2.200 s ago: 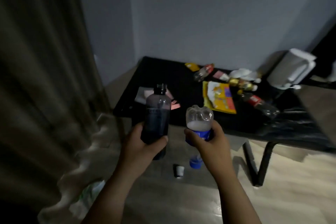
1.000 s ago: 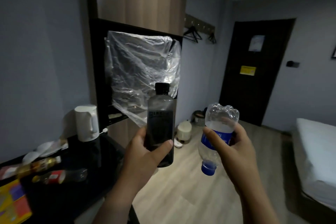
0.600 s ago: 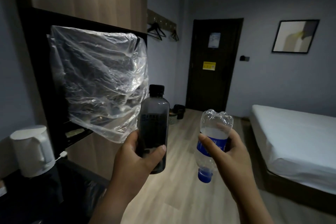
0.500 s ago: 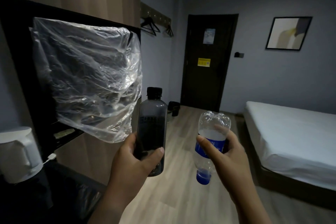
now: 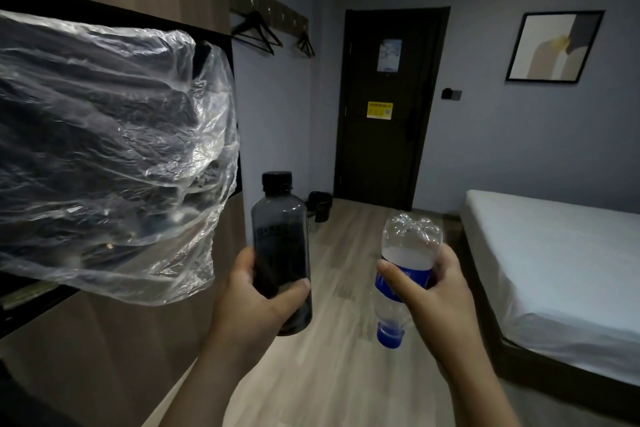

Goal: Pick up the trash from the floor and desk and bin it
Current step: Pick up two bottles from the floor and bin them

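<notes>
A dark bottle [image 5: 280, 229] with a black cap is held upright in the left hand [image 5: 252, 305]. The fingers and thumb are wrapped round its lower half. A clear bottle [image 5: 412, 236] with a blue label is held upside down in the right hand [image 5: 440, 295]. It is clamped round the label between thumb and fingers, so its blue cap [image 5: 390, 336] points down at the wooden floor [image 5: 339, 374]. Both bottles are carried in the air, well short of the dark door [image 5: 391, 149]. The dark one is seen below and left of the door, and the clear one straight below it.

A small black bin [image 5: 320, 206] stands on the floor just left of the door, against the wall. It is partly hidden by the dark bottle. Something pale and meshed is glimpsed beside the bin, but what it is cannot be told.

A yellow notice [image 5: 380, 110] and a paler sheet above it are fixed to the door. Black hangers [image 5: 258, 33] are hung on a rail left of the door. Further left, a crumpled clear plastic sheet [image 5: 104, 149] is draped over something dark. A framed picture [image 5: 554, 45] is hung on the wall right of the door. A bed [image 5: 561, 253] with a white sheet is set below the picture.
</notes>
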The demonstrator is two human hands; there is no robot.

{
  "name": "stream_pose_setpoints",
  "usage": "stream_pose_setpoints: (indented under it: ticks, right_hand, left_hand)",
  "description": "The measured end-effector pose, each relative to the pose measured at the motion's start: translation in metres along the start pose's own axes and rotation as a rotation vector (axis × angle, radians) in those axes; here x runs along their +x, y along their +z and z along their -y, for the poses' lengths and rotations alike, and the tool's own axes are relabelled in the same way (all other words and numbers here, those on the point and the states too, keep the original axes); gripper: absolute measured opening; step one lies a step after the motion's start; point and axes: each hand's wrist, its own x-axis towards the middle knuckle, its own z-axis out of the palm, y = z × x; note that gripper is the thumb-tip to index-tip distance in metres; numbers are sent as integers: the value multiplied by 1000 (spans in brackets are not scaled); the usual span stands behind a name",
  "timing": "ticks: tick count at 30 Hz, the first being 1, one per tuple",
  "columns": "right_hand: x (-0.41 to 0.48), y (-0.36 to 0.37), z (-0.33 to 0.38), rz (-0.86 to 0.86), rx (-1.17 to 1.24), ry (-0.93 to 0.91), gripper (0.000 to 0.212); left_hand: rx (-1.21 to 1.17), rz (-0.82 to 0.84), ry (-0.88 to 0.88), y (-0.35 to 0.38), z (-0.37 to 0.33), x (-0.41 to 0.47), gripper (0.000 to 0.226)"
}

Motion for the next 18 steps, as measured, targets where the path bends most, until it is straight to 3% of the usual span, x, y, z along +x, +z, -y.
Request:
stream_pose_setpoints:
  ticks: [6, 11, 18]
  right_hand:
    - [74, 12, -42, 15, -15, 48, 61]
    - [143, 45, -76, 38, -42, 70, 46]
    - [253, 112, -109, 6, -102, 54, 58]
  left_hand:
    - [-4, -1, -19, 33, 24, 70, 46]
    - [13, 11, 7, 47, 53, 146, 54]
    - [33, 32, 44, 50, 92, 288, 50]
